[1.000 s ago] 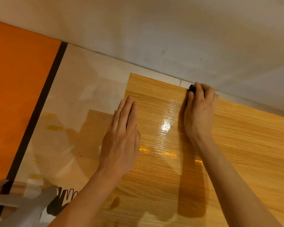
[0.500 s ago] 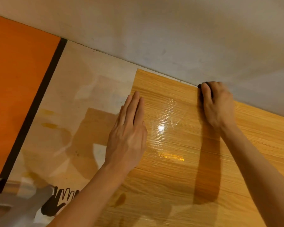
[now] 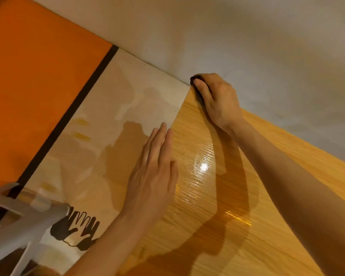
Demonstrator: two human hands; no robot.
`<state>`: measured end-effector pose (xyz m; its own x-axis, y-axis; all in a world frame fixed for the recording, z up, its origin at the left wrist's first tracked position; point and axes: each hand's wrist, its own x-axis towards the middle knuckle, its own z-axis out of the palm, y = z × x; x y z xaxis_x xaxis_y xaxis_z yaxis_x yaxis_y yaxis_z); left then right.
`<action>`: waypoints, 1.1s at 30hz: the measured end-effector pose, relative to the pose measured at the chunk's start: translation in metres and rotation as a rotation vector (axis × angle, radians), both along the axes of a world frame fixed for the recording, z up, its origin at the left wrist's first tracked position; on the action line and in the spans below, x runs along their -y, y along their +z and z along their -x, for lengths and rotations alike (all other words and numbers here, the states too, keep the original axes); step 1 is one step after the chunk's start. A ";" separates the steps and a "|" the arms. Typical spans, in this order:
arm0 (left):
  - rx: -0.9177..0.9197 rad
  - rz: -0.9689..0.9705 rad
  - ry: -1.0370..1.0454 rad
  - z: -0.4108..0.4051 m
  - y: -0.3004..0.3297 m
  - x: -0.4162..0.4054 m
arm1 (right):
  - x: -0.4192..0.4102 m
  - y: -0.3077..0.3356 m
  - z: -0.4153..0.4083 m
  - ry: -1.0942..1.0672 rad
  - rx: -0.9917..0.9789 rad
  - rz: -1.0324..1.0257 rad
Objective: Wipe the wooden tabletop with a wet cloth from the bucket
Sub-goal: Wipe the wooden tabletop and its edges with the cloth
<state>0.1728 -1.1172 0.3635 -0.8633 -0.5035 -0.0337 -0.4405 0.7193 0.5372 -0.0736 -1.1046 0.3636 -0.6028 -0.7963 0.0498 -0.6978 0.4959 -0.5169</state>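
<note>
Since half a second ago, right hand (image 3: 217,98) is sliding the dark cloth (image 3: 194,79) left along the far edge to the far left corner of the tabletop (image 3: 237,196), fingers curling round the cloth and hiding most of it. Left hand (image 3: 153,172) is lying flat, fingers straight and together, on the left edge as before. Glossy, fine-grained wood is shining wet between the hands, beside a pale floor (image 3: 127,100)
</note>
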 end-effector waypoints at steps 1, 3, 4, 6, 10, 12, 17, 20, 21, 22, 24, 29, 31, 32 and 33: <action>0.029 -0.020 0.062 -0.016 0.003 -0.008 | 0.000 -0.001 -0.003 0.001 -0.002 0.010; 0.084 -0.017 0.169 -0.041 0.004 -0.023 | -0.005 0.000 -0.014 0.009 -0.016 0.023; 0.108 -0.003 0.204 -0.048 0.002 -0.029 | -0.011 0.000 -0.023 0.021 -0.026 0.029; 0.149 0.035 0.247 -0.052 -0.002 -0.039 | -0.031 0.002 -0.053 0.071 -0.039 0.042; 0.179 0.078 0.294 -0.045 -0.005 -0.042 | -0.078 0.002 -0.114 0.321 -0.045 0.041; 0.179 0.080 0.295 -0.042 -0.006 -0.041 | -0.081 0.001 -0.097 0.492 -0.090 0.009; 0.146 0.110 0.265 -0.043 -0.011 -0.039 | -0.019 -0.002 -0.012 0.198 -0.079 -0.029; 0.131 0.107 0.266 -0.045 -0.011 -0.039 | -0.019 -0.003 -0.040 0.131 -0.079 0.006; 0.127 0.101 0.267 -0.044 -0.011 -0.039 | -0.031 -0.003 -0.058 0.212 -0.087 0.019; 0.125 0.094 0.268 -0.044 -0.010 -0.039 | -0.045 -0.003 -0.075 0.332 -0.099 0.035; 0.112 0.084 0.274 -0.043 -0.010 -0.038 | -0.063 -0.002 -0.086 0.577 -0.125 0.031; 0.080 0.072 0.285 -0.042 -0.010 -0.037 | -0.009 -0.003 -0.013 0.520 -0.182 -0.043; 0.072 0.077 0.288 -0.042 -0.010 -0.037 | 0.017 -0.003 0.002 0.427 -0.160 -0.073; 0.068 0.064 0.296 -0.042 -0.008 -0.037 | 0.024 -0.003 0.001 0.403 -0.198 -0.086; 0.067 0.054 0.301 -0.042 -0.007 -0.038 | 0.025 -0.003 -0.006 0.401 -0.271 -0.104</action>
<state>0.2149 -1.0793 0.3566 -0.6722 -0.7385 -0.0520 -0.6710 0.5782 0.4641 -0.0680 -1.1299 0.3602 -0.2242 -0.9720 0.0704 -0.9468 0.2001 -0.2522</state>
